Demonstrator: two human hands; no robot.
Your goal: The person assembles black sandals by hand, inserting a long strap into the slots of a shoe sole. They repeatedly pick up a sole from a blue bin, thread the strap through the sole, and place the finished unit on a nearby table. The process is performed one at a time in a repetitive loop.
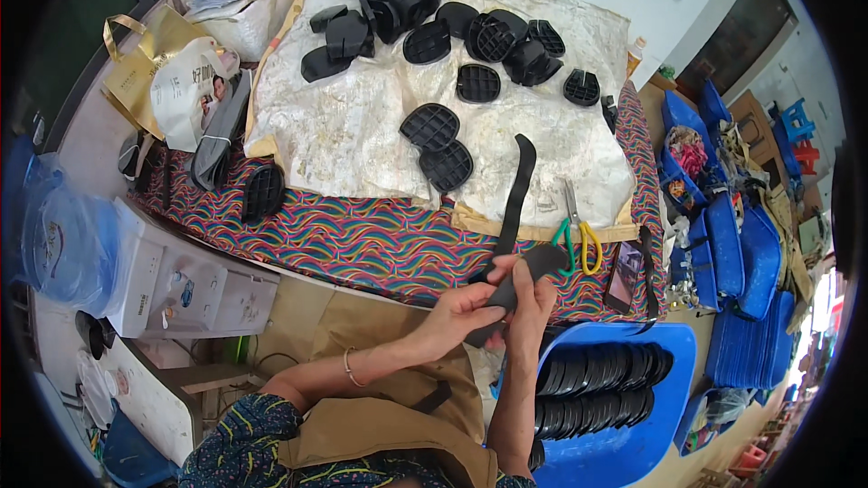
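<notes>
Near the table's front edge, my left hand (461, 313) and my right hand (530, 300) are both closed on one dark grey, flat, flexible strip (514, 293). It slants between them, and my fingers cover parts of it. Just beyond, a long curved black strip (515, 194) reaches onto the white sheet; its near end is hidden close to my left fingers. Scissors (579, 235) with one green and one yellow handle loop lie to the right of the strip. Two black cupped pieces with gridded faces (447, 167) lie farther off on the sheet.
More black cupped pieces (493, 36) are heaped at the back of the white sheet (344, 140). A phone (624, 276) lies at the table's right. Below it, a blue basin (597, 456) holds rows of black pieces. A bundle of grey strips (217, 140) stands left, near a gold bag (136, 72).
</notes>
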